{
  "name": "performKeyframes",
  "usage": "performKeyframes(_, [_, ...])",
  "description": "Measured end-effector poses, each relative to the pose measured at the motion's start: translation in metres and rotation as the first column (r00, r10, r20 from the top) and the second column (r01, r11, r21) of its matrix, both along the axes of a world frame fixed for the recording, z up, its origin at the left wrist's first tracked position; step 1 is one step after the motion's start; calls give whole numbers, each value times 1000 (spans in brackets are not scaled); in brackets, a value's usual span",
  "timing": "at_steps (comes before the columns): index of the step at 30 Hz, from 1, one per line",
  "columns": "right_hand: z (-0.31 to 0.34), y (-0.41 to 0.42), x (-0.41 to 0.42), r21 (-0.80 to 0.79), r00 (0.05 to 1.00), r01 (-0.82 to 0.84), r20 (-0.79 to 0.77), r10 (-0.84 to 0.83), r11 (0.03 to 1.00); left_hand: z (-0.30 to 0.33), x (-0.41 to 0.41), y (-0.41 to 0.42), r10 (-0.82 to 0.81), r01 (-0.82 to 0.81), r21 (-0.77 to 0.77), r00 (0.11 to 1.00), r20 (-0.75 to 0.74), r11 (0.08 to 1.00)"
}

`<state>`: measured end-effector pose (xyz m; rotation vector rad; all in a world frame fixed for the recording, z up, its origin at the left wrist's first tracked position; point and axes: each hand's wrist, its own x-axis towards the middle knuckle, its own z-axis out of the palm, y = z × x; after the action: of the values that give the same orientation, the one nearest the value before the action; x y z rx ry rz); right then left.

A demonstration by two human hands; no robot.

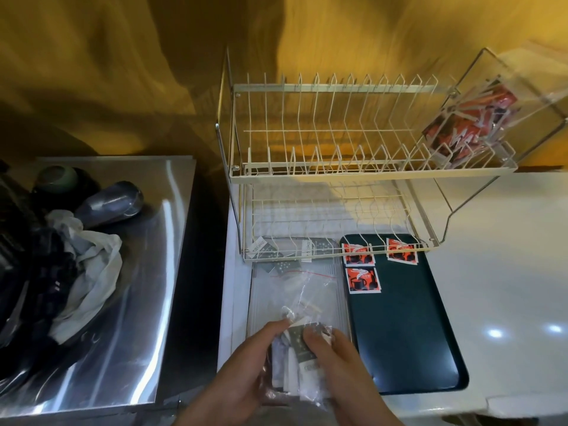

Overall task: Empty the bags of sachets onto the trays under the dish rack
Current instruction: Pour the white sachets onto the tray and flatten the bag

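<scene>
A cream wire dish rack (353,167) stands in the upper centre of the frame on a pale counter (507,272). Its lower tier overhangs the far ends of two trays lying side by side, touching or nearly so. The clear tray (339,287) sits left of centre, its left edge close to the counter's edge, beyond which a dark gap separates it from a shiny steel surface (138,287) at the left. The dark green tray (408,339) lies to its right; right of that the counter is bare and wide.

Three red sachets (362,279) lie at the far end of the green tray, two partly under the rack's front wire. A few dark sachets (285,267) lie at the far end of the clear tray. A second bag of red sachets (467,124) rests on the rack's upper tier at the upper right.

At the bottom centre, both hands come up from the lower edge over the near end of the clear tray. The left hand (242,373) cups a clear plastic bag (295,358) of dark and white sachets from the left, thumb on top. The right hand (335,364) pinches the bag from the right, fingers curled over it. The bag's open mouth seems to point toward the rack, though the crumpled plastic blurs it.
</scene>
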<state>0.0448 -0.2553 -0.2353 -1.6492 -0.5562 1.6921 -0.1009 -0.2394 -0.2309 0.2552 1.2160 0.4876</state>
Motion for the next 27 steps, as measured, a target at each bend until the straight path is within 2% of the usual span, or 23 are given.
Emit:
performKeyframes(7, [-3,-1,1,11,1000,-19,20,19,1000,-4,1,3,-25,24,43,999,24,999])
performKeyframes(12, [6,0,2,27,999,-5,-54,6,1000,6,4,2,7,-6,41,1000,-28,999])
performKeyframes(18, [6,8,0,-19,996,35,-85,-36,999,15,8,-4,-21,19,74,999,30,997])
performKeyframes(21, [12,9,4,-37,984,13,-177,-20,999,17,6,-7,-34,25,107,996,85,994])
performKeyframes(27, [15,3,5,10,978,-7,-207,8,1000,22,7,-9,-21,13,107,997,78,994])
